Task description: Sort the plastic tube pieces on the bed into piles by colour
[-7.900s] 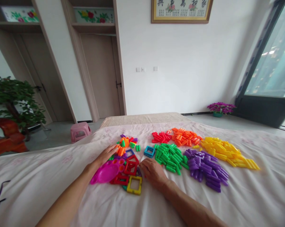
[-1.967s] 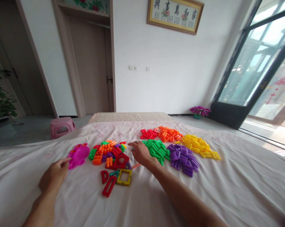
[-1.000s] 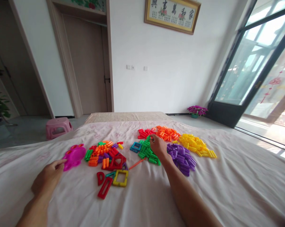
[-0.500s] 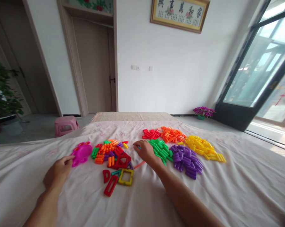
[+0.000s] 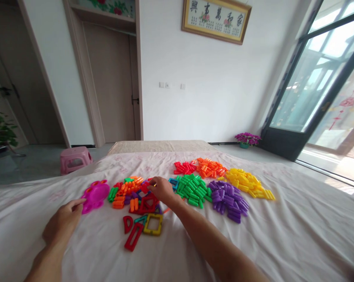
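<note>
My left hand (image 5: 63, 219) pinches the near left edge of a magenta plastic plate (image 5: 97, 194) with small round lobes along its rim. The plate is tilted a little on the cloth. Over the right side of a mixed pile of coloured plastic tubes (image 5: 126, 188) is my right hand (image 5: 162, 190), its fingers curled down and together. What lies between those fingertips is hidden; red and yellow pieces show around them. A blue square frame (image 5: 173, 183) lies just past that hand, beside the green tubes (image 5: 193, 188). Red magnetic tile frames (image 5: 148, 204) overlap the near side of the mixed pile.
Sorted tubes lie in heaps to the right: red (image 5: 184, 167), orange (image 5: 211, 168), yellow (image 5: 249, 183) and purple (image 5: 228, 199). Nearer me are a yellow square frame (image 5: 152, 225) and a red rectangular frame (image 5: 133, 237). A pink stool (image 5: 76, 159) stands beyond the bed-like cloth (image 5: 194, 243).
My right hand has moved left from beside the green tubes to the mixed pile, and the blue square frame now shows behind it. My left hand stays on the plate. The view has shifted slightly.
</note>
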Demonstrator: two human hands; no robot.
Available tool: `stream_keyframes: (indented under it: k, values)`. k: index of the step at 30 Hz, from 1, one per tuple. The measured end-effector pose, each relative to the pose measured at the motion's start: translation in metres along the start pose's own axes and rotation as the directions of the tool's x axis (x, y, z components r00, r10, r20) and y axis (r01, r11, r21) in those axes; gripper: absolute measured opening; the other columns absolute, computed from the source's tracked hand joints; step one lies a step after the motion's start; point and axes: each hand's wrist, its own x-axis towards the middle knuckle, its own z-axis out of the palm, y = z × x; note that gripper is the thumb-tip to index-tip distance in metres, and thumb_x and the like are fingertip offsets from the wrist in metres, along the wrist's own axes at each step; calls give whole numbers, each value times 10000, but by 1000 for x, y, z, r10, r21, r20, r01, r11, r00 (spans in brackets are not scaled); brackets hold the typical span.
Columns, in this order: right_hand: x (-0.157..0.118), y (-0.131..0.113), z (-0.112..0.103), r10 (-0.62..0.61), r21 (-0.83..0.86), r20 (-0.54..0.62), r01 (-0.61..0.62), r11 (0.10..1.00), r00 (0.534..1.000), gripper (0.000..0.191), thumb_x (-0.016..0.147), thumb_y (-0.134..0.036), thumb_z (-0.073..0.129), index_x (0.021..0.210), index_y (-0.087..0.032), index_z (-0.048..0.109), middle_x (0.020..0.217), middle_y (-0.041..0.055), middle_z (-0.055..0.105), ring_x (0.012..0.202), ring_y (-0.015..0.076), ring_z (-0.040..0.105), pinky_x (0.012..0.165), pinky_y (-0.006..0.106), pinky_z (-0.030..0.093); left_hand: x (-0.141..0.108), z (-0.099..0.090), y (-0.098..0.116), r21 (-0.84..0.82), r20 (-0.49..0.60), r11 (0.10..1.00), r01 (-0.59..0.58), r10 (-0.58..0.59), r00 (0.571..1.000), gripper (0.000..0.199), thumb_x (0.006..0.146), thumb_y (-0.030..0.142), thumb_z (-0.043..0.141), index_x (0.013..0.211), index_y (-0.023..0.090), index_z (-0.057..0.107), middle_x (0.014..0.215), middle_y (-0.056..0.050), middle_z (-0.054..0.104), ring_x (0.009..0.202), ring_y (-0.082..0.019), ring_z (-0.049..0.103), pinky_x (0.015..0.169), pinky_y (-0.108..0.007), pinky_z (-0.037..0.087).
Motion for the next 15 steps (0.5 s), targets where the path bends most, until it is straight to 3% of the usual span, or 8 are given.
stream_keyframes:
  k: [3, 8, 12, 15]
  values:
    - [1, 24, -18, 9, 138, -116, 7, 990, 993, 193, 890, -323, 677, 1035, -221, 754, 976, 13, 781, 854, 147, 695, 736, 208, 463, 2, 1, -1, -7, 3, 1000, -1, 1, 1000, 547, 899, 559, 360, 1248, 296, 689, 1185, -121, 717, 870, -306, 675, 719, -367, 479]
    - [23, 84, -70, 126, 106, -325, -97, 990, 937, 186, 857, -246, 672, 1003, -182, 768, 947, 41, 782, 856, 169, 696, 747, 222, 472, 2, 4, -1, -8, -26, 1000, -19, 19, 999, 542, 895, 531, 375, 1242, 277, 707, 1185, -150, 719, 863, -334, 679, 709, -393, 480]
    - [44, 127, -105, 284, 102, -377, -265, 959, 882, 225, 820, -211, 630, 972, -148, 783, 861, 55, 773, 843, 193, 705, 738, 230, 482, 1, 4, -1, -4, -22, 1000, -21, 21, 1000, 542, 897, 534, 372, 1251, 290, 703, 1181, -129, 724, 867, -316, 677, 709, -377, 474]
    - [50, 143, -116, 318, 101, -382, -302, 948, 868, 236, 775, -150, 597, 910, -116, 788, 797, 76, 760, 854, 228, 715, 769, 257, 497, 0, 2, 0, -2, -8, 1000, -23, 23, 1000, 555, 908, 529, 354, 1289, 295, 684, 1205, -105, 719, 867, -288, 671, 718, -355, 469]
